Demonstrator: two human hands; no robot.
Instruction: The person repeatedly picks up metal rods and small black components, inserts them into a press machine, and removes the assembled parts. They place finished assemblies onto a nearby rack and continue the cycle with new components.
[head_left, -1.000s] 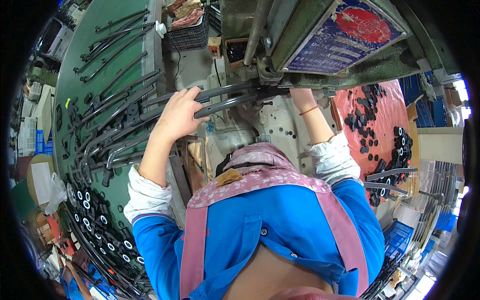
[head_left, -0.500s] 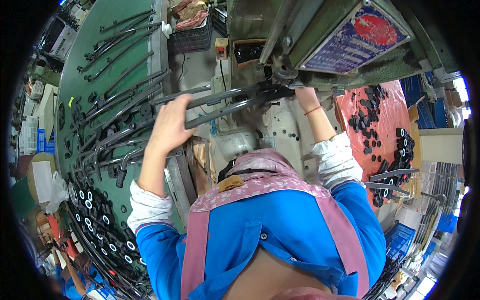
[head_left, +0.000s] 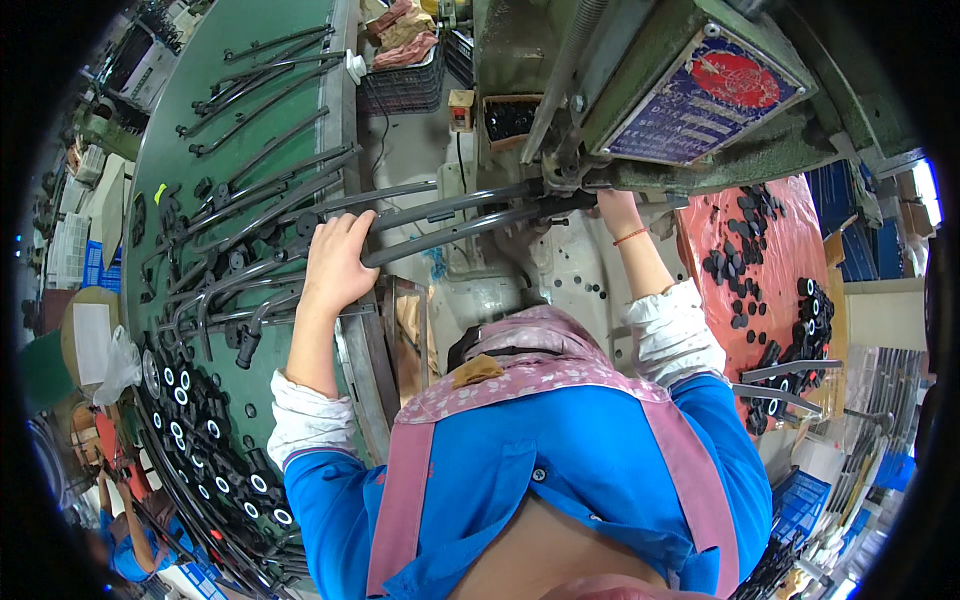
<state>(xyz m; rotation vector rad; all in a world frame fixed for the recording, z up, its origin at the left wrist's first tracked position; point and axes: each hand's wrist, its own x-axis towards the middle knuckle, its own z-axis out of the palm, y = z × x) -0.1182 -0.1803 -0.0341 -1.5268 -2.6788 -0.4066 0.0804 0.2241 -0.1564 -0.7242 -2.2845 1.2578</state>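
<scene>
A black metal tube frame [head_left: 455, 229] with two long bars lies across the gap between the green bench and the green press [head_left: 720, 95]. My left hand [head_left: 342, 258] is closed over its bars at the bench edge. At the frame's far right end, just under the press's ram [head_left: 566, 170], is my right hand [head_left: 615, 208]; its fingers are mostly hidden behind the tube end and the machine. The frame's bent left end [head_left: 215, 300] rests among other black tubes on the bench.
Several black tubes [head_left: 262, 95] lie on the green bench [head_left: 265, 200], with black parts with white rings [head_left: 180, 395] nearer me. Right, black caps [head_left: 740, 240] cover a red sheet [head_left: 700, 215]. Behind stand a black crate [head_left: 408, 80] and a box of small parts [head_left: 510, 120]. Another person [head_left: 135, 540] is at lower left.
The view has shifted slightly, so the scene sits a little lower and to the right on the left side. Both hands keep their places on the frame.
</scene>
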